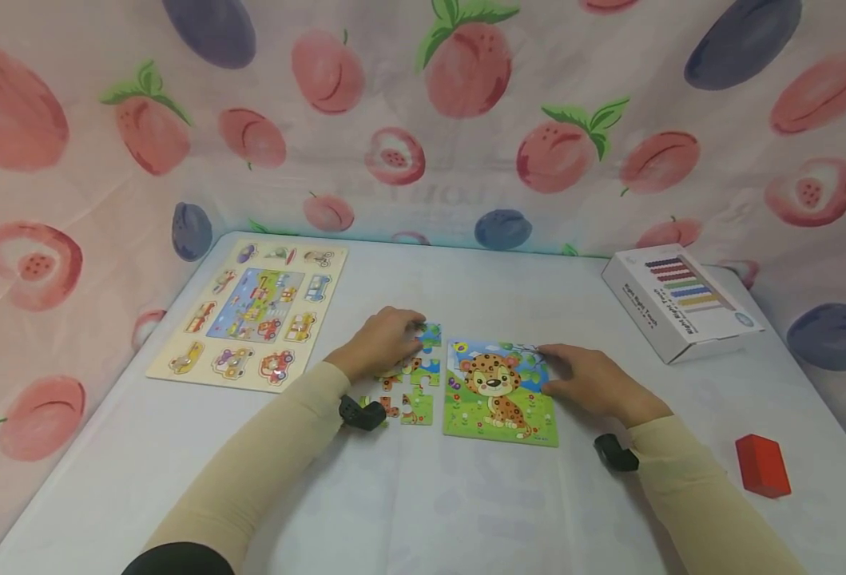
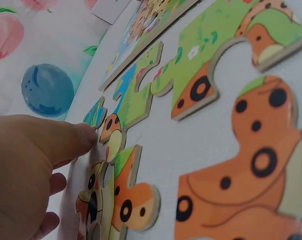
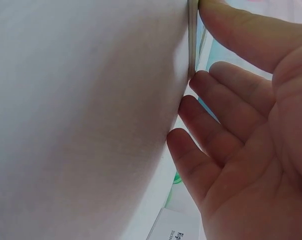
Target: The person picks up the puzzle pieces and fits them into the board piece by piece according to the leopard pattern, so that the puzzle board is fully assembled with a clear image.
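Loose jigsaw pieces (image 1: 419, 410), orange-spotted and green, lie on the white table left of a square leopard puzzle board (image 1: 466, 415). My left hand (image 1: 383, 342) reaches over them and pinches a blue-green puzzle piece (image 1: 431, 335) at their far right corner. The left wrist view shows the thumb at that piece (image 2: 95, 113), with larger spotted pieces (image 2: 263, 160) nearer the camera; the other fingertips are partly hidden. On the board's right side, my right hand (image 1: 598, 385) touches the edge with thumb and fingertips. In the right wrist view its fingers (image 3: 206, 160) reach out fairly straight beside the board's thin edge (image 3: 193, 45).
A wooden vehicle puzzle board (image 1: 322, 319) lies at the back left. At the back right stands a white box (image 1: 681, 307) with printed coloured rows. A red block (image 1: 763, 466) sits at the right. Fruit-patterned cloth (image 1: 423, 120) hangs behind the table.
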`<action>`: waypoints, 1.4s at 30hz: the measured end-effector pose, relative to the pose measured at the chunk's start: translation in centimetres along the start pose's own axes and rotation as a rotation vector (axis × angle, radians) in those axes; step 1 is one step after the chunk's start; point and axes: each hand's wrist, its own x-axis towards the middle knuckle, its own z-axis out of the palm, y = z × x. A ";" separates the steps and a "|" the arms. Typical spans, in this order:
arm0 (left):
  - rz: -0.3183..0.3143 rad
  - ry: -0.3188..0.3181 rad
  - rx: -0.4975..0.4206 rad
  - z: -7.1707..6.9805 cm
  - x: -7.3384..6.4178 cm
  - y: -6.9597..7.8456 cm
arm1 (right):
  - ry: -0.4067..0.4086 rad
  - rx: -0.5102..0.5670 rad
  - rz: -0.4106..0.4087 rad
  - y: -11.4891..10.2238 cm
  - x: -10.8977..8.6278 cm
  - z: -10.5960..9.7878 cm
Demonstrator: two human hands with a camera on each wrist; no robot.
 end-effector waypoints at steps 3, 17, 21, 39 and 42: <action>-0.003 0.000 -0.005 -0.1 0.0 -0.1 | 0.001 0.003 0.002 -0.1 0.0 0.0; 0.010 0.018 0.041 -0.1 0.2 -0.4 | -0.003 -0.010 0.005 -0.1 0.1 -0.2; 0.014 0.035 0.070 -0.2 0.2 -0.3 | -0.006 -0.006 0.014 0.0 0.1 -0.1; 0.019 0.074 0.093 0.0 0.2 -0.3 | -0.010 -0.005 0.015 -0.1 0.0 -0.1; 0.033 0.081 0.094 0.0 0.2 -0.3 | -0.009 -0.003 0.013 -0.1 -0.1 -0.1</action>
